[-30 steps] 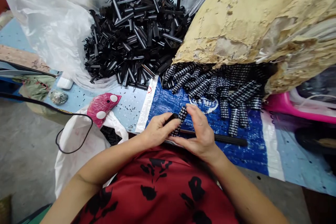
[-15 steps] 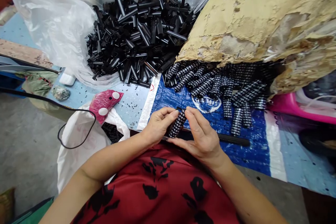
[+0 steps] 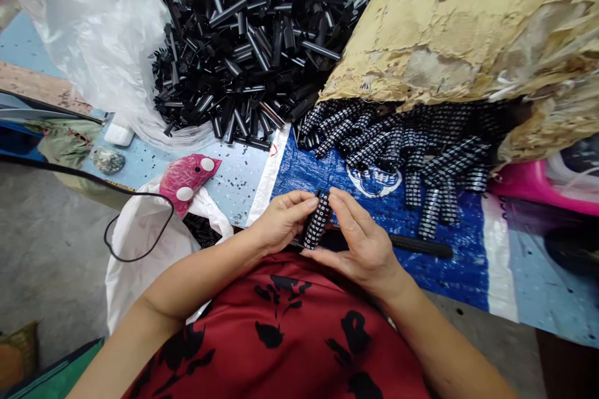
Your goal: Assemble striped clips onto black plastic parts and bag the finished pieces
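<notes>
Close to my body, a short black tube patterned with rows of white marks (image 3: pixel 317 222) is held between both hands, tilted slightly. The fingers and thumb of my left hand (image 3: pixel 281 221) pinch its left side near the top. My right hand (image 3: pixel 367 240) grips it at the two ends, fingertips at the upper end and thumb at the lower. More tubes of the same pattern (image 3: pixel 388 137) lie just beyond on a blue plastic sheet (image 3: pixel 318 168), spilling out of a torn yellowish sack (image 3: pixel 449 31).
Plain black clip-like pieces (image 3: pixel 253 56) are heaped on clear plastic (image 3: pixel 107 37) at the back. A pink pouch (image 3: pixel 189 181) and an open white bag (image 3: pixel 145 262) are at the left. A black rod (image 3: pixel 421 246) lies by my right hand. Far right is a pink container (image 3: pixel 547 187).
The view has shifted slightly, so the heap and sack sit a little higher. Both hands keep hold of the patterned tube, which has turned slightly more upright.
</notes>
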`<action>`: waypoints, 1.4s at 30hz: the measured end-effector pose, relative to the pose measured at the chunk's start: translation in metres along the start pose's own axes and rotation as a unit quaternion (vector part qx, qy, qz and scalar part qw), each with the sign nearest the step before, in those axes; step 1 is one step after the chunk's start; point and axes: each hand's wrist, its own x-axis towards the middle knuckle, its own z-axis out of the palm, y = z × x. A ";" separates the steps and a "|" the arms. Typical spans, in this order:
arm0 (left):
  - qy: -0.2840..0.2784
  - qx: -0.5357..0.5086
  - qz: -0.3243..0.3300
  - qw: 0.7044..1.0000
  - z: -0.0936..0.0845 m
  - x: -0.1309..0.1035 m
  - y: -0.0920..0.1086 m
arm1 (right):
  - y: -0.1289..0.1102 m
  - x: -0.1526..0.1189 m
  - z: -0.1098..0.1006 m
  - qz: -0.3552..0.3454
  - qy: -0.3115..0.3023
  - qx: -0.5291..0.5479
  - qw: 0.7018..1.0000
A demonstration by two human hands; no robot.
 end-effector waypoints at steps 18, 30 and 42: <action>-0.030 0.176 0.047 0.983 -0.013 0.007 -0.006 | -0.002 -0.011 0.005 0.045 0.012 -0.031 0.998; 0.023 0.722 0.197 0.663 -0.055 0.027 0.048 | 0.018 -0.036 -0.036 0.110 0.015 -0.166 0.980; -0.021 0.703 0.121 0.701 -0.052 0.045 0.064 | 0.003 0.008 -0.013 0.041 0.004 -0.081 0.996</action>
